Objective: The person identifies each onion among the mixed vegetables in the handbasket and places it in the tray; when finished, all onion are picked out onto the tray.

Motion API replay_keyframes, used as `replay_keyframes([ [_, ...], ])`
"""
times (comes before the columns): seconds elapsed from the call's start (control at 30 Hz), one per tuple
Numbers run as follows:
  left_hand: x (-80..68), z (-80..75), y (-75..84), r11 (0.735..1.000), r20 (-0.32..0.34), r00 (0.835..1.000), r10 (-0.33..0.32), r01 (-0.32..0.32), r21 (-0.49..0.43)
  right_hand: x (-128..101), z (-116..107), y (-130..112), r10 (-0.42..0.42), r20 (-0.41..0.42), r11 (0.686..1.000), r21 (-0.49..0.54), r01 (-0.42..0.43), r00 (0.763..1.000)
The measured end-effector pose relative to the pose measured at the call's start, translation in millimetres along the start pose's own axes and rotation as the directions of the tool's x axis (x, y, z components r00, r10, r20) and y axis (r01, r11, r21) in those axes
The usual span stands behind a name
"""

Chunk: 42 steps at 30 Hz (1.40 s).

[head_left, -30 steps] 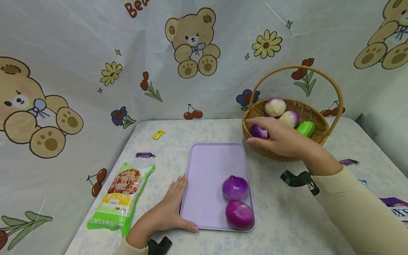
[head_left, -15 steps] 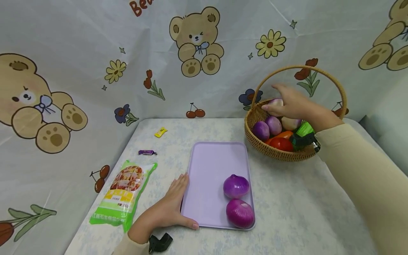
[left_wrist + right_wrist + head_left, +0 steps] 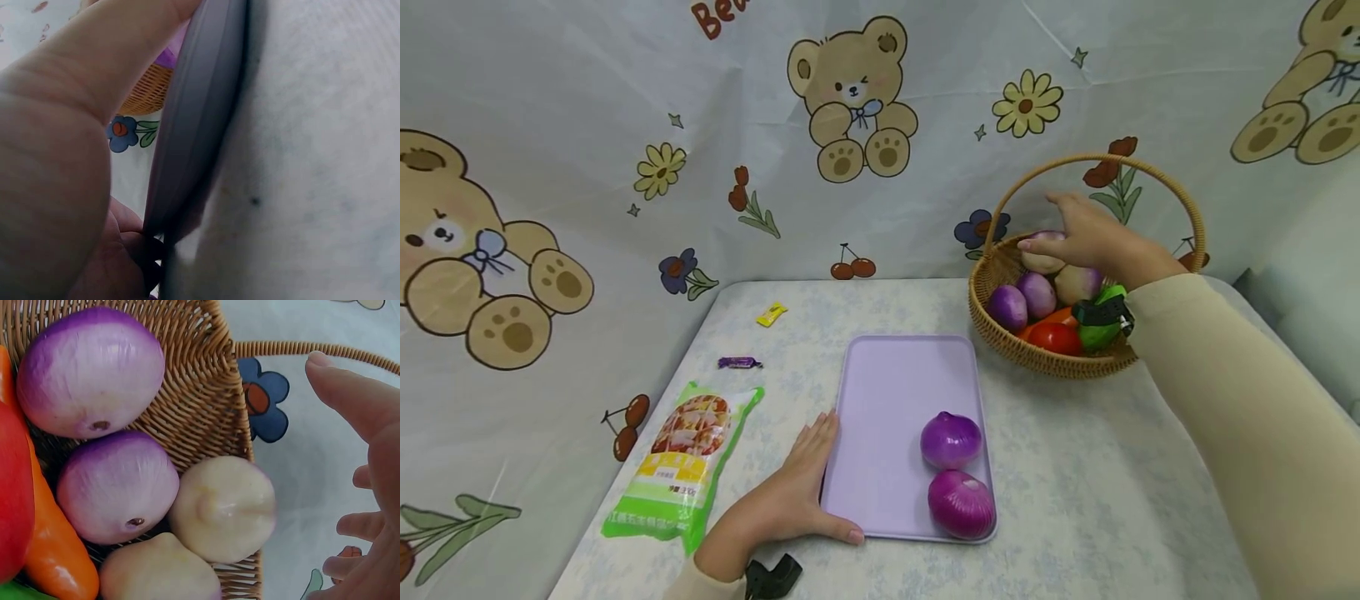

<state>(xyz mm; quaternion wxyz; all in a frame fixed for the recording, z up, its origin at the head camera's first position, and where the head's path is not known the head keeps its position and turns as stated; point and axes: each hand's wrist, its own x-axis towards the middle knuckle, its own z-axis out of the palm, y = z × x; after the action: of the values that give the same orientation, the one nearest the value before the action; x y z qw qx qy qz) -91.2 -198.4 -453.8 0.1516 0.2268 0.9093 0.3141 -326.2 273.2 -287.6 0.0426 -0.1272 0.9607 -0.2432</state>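
Note:
The left hand [image 3: 801,492] rests against the left side of a lilac tray [image 3: 887,400], fingers straight along the edge and thumb at the near corner. On the tray's right side lie two purple onions, one pale-rooted purple onion [image 3: 951,440] and a darker onion [image 3: 961,505] in front. Over the back of a wicker basket [image 3: 1011,350] hovers the right hand [image 3: 1093,242], fingers spread, holding nothing. Below it sit a white round vegetable [image 3: 222,509] and purple-and-white round vegetables [image 3: 119,487]. The right wrist view shows a gap between the hand and these vegetables.
The basket also holds a red tomato-like vegetable [image 3: 1054,337], an orange pepper-like one [image 3: 59,562] and a green one [image 3: 1101,333]. Its tall handle [image 3: 1105,157] arches over. Left of the tray lie a green food bag [image 3: 681,467], a purple candy [image 3: 740,362] and a yellow candy [image 3: 771,314].
From over the basket's front left, the right hand has moved to its back, uncovering the front vegetables. Over the last half second it barely shifts. The left hand and tray stay put.

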Motion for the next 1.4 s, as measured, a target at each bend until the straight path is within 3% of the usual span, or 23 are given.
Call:
replay_keyframes([
  [0.3, -0.9, 0.1, 0.3, 1.000, -0.012, 1.000, 0.009, -0.009, -0.001, 5.4, 1.4, 5.9, 0.000, -0.001, 1.000, -0.015, 0.000, 1.000],
  [0.57, -2.5, 2.5, 0.6, 1.000, -0.013, 1.000, 0.010, -0.010, -0.004, 11.6, 15.2, 14.2, -0.034, -0.007, 0.999, 0.032, 0.034, 0.999],
  [0.83, -0.6, 1.9, 0.8, 1.000, -0.011, 1.000, 0.012, -0.012, -0.004, 23.0, 28.2, 24.1, -0.089, -0.004, 0.996, -0.008, 0.089, 0.996],
  [0.93, -0.5, 1.8, 1.0, 1.000, -0.009, 1.000, 0.014, -0.014, -0.005, 24.7, 32.5, 26.3, -0.071, -0.009, 0.997, -0.034, 0.071, 0.997],
  [1.2, 0.0, 1.8, 0.8, 1.000, -0.010, 1.000, 0.015, -0.015, 0.001, 24.1, 41.1, 29.2, 0.017, -0.121, 0.999, -0.045, -0.023, 0.992],
  [1.4, -0.3, 1.2, -0.6, 1.000, -0.009, 1.000, 0.013, -0.013, 0.007, 18.5, 39.8, 27.0, 0.000, -0.190, 1.000, -0.012, -0.003, 0.982],
])
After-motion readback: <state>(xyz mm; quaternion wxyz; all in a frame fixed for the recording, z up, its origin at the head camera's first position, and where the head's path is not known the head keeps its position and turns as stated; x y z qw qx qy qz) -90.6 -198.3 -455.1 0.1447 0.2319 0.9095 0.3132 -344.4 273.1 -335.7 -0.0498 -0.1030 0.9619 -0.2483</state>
